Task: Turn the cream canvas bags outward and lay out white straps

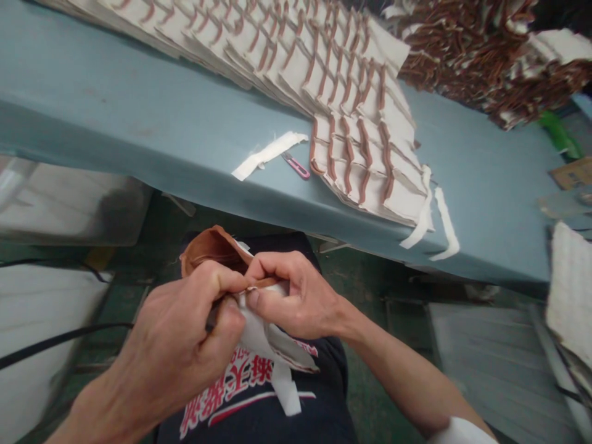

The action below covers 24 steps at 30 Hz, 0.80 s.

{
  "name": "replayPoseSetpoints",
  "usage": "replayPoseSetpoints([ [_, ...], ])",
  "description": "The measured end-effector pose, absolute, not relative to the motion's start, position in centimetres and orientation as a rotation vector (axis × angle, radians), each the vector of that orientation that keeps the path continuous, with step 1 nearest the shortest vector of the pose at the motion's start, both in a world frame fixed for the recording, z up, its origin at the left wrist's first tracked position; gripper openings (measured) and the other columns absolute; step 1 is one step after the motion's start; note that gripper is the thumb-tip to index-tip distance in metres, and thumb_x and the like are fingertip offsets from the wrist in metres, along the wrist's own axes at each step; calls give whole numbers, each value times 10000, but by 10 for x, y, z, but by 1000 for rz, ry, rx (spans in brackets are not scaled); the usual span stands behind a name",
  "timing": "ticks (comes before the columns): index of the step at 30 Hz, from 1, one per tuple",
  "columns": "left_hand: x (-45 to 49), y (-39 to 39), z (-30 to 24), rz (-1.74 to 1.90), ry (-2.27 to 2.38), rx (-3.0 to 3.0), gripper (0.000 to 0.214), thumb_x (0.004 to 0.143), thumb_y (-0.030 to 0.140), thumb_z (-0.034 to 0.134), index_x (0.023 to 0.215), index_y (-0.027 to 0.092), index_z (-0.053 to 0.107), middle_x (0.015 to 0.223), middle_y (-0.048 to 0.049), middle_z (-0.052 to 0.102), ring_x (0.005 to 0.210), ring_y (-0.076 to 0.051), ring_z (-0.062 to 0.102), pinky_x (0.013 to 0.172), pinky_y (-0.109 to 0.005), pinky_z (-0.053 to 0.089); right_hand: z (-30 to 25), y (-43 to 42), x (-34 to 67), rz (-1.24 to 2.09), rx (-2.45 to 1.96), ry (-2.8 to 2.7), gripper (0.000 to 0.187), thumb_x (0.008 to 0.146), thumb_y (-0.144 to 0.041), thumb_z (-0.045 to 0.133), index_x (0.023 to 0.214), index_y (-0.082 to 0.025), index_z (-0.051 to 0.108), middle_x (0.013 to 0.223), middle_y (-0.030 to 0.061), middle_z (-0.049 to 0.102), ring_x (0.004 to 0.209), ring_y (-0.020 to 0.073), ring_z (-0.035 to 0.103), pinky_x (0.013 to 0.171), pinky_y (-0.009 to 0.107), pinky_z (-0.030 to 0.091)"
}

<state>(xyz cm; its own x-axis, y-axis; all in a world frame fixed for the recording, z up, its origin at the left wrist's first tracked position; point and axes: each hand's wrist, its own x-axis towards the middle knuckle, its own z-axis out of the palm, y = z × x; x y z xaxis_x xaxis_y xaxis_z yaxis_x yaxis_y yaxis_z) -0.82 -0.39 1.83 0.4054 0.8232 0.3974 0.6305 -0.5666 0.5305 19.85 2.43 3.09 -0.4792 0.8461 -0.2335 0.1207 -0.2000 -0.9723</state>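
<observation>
Above my lap, my left hand (pixel 198 314) and my right hand (pixel 291 293) pinch neighbouring spots on the seam of a sewn brown-and-white fabric piece (pixel 210 246). Its brown side bulges up behind the fingers, and its white backing hangs below them. A white strip (pixel 287 388) dangles from the piece over a dark apron (pixel 319 394) with red and white lettering. Both hands are closed, thumbs against forefingers, nearly touching each other. The fingers hide the exact spot on the seam.
On the blue-covered table (pixel 194 117) lie pink thread snips (pixel 296 165), a white fabric strip (pixel 268 154) and rows of stacked white pieces with brown seams (pixel 356 160). A brown heap (pixel 472 55) stands at the back right. More white strips (pixel 446 225) hang at the front edge.
</observation>
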Motion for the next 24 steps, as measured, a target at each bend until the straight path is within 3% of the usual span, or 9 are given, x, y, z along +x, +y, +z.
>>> replayPoseSetpoints([
  [6, -15, 3, 8, 1001, 970, 2410, 335, 969, 33, 486, 1152, 294, 589, 838, 15, 794, 677, -199, 791, 656, -321, 635, 27, 18, 196, 2016, -1118, -1250, 187, 761, -363, 715, 785, -215, 604, 630, -93, 436, 578, 86, 338, 550, 232, 293],
  [10, -27, 7, -14, 1045, 780, 2428, 414, 932, 7, 540, 1234, 282, 609, 947, -46, 848, 760, -230, 816, 693, -366, 675, 18, 15, 195, 2091, -1045, -1080, 227, 703, -385, 767, 775, -197, 662, 658, -50, 548, 615, 108, 416, 586, 250, 340],
  [13, -32, 10, -26, 1028, 719, 2463, 385, 941, 7, 557, 1222, 266, 606, 984, -86, 855, 786, -235, 808, 700, -377, 676, 11, 14, 192, 2075, -1038, -987, 173, 721, -375, 716, 748, -206, 697, 665, -19, 580, 616, 128, 425, 561, 272, 310],
  [17, -29, 12, -29, 1070, 676, 2497, 341, 951, 14, 551, 1163, 275, 608, 913, -68, 841, 728, -219, 785, 664, -357, 662, 11, 15, 188, 2083, -1096, -1004, 132, 700, -356, 665, 696, -224, 659, 653, -16, 564, 604, 124, 403, 542, 274, 285],
  [21, -27, 7, -22, 1090, 754, 2392, 346, 961, 7, 522, 1141, 289, 609, 864, -35, 834, 720, -200, 800, 661, -329, 650, 23, 17, 192, 2106, -1125, -1142, 151, 679, -340, 702, 718, -215, 627, 610, -71, 498, 573, 92, 359, 535, 234, 291],
  [24, -31, 0, -12, 939, 965, 2330, 195, 1005, 118, 553, 1076, 281, 631, 818, -2, 810, 684, -190, 789, 664, -310, 635, 35, 16, 197, 1962, -1145, -1325, 80, 718, -283, 632, 749, -211, 616, 618, -89, 481, 558, 80, 364, 519, 213, 288],
])
